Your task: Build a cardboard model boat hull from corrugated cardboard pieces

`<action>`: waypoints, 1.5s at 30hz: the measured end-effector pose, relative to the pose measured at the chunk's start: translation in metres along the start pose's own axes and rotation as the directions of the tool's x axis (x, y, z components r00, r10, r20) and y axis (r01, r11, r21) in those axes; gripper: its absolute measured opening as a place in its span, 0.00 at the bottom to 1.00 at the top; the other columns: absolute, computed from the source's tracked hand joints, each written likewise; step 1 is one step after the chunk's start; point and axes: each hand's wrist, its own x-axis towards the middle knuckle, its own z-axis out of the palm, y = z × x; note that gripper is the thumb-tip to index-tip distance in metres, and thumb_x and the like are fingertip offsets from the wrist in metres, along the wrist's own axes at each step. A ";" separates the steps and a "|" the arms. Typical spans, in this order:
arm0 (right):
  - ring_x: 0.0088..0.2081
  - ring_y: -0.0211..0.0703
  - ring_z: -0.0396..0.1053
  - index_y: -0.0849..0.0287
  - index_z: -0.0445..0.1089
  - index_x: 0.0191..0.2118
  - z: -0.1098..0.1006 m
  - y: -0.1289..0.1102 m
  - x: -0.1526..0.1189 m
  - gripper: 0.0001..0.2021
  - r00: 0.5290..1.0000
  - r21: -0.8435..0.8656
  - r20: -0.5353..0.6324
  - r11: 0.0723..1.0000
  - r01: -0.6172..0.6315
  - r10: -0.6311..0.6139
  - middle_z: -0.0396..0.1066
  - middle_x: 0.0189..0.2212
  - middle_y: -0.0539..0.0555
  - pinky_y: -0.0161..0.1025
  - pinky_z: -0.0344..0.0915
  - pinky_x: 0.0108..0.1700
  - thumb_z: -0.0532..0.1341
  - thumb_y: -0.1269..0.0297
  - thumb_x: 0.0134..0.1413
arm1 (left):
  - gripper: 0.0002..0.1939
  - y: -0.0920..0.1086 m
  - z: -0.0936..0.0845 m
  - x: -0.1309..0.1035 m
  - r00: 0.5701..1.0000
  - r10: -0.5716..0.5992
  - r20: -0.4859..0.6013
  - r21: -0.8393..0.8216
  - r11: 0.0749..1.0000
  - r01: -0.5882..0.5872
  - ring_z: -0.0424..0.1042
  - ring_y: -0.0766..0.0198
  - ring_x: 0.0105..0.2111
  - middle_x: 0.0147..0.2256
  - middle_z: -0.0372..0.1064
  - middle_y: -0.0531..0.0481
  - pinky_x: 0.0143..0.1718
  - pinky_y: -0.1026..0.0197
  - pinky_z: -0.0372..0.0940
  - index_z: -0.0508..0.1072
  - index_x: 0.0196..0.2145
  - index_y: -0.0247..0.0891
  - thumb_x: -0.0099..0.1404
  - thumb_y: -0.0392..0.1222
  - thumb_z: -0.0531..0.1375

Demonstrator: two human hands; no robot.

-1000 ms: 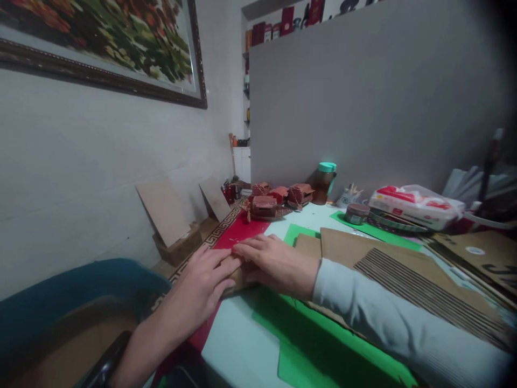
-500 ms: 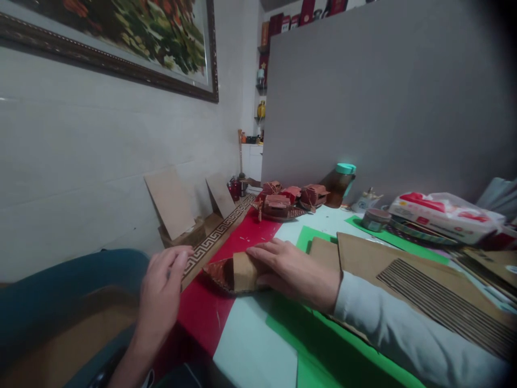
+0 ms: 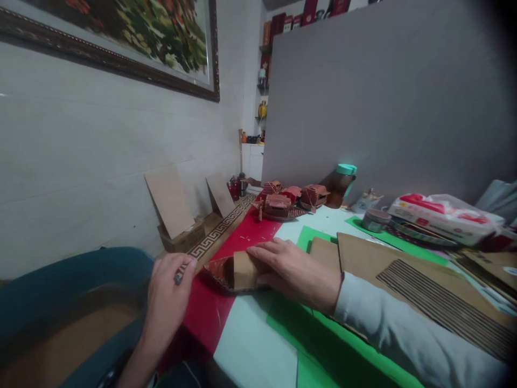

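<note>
My right hand (image 3: 297,272) is closed on a curved piece of tan cardboard (image 3: 244,271), holding it on a small reddish-brown model boat (image 3: 220,272). The boat's pointed end sticks out to the left; my hand hides its right part. To the left of the boat, apart from it, is my left hand (image 3: 169,288), with the fingers curled and the thumb close to the forefinger. A small greyish bit shows between them, too small to name. The boat rests across a red strip (image 3: 202,312) and the pale table surface (image 3: 254,334).
Several finished model boats (image 3: 278,205) stand farther back. A bottle with a teal lid (image 3: 345,172) is behind them. Cardboard sheets (image 3: 363,253) and green sheets (image 3: 343,345) lie at right, with a jar (image 3: 376,220) and a tissue pack (image 3: 444,215). A blue-green bin (image 3: 121,258) stands at left.
My left hand has turned slightly and shifted a little right, its thumb and fingers curled closer, with a greyish bit now showing between them. My right hand and the boat have stayed in place.
</note>
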 end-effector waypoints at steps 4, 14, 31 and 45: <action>0.42 0.51 0.65 0.63 0.66 0.55 0.001 0.001 0.001 0.19 1.000 0.000 -0.011 1.000 0.006 -0.006 0.72 0.44 0.59 0.47 0.63 0.44 0.62 0.67 0.59 | 0.07 0.012 -0.004 0.000 0.993 0.068 -0.098 0.013 0.998 -0.068 0.65 0.53 0.41 0.38 0.70 0.45 0.45 0.47 0.62 0.73 0.33 0.40 0.67 0.42 0.57; 0.44 0.51 0.64 0.63 0.63 0.59 0.005 0.004 -0.001 0.22 0.999 0.000 -0.042 1.000 0.027 -0.027 0.71 0.47 0.61 0.47 0.63 0.46 0.61 0.63 0.61 | 0.22 0.042 -0.007 0.031 0.908 0.127 0.399 -0.198 0.979 -0.050 0.55 0.53 0.64 0.61 0.63 0.48 0.64 0.44 0.49 0.72 0.55 0.48 0.64 0.52 0.58; 0.42 0.52 0.64 0.62 0.67 0.52 0.004 -0.007 0.004 0.16 0.998 -0.047 -0.054 0.998 -0.040 0.038 0.73 0.42 0.59 0.47 0.58 0.41 0.61 0.61 0.61 | 0.37 0.026 0.001 0.019 0.864 -0.189 0.466 -0.220 0.922 0.320 0.49 0.60 0.67 0.66 0.52 0.46 0.67 0.49 0.41 0.62 0.62 0.36 0.68 0.63 0.38; 0.45 0.51 0.65 0.60 0.66 0.57 0.006 0.002 0.000 0.18 0.999 0.048 -0.027 0.998 -0.026 0.028 0.72 0.49 0.59 0.46 0.59 0.45 0.53 0.58 0.67 | 0.22 0.051 0.004 0.030 0.804 0.301 0.512 -0.182 0.953 -0.241 0.48 0.63 0.67 0.64 0.59 0.56 0.67 0.46 0.38 0.62 0.62 0.49 0.72 0.46 0.47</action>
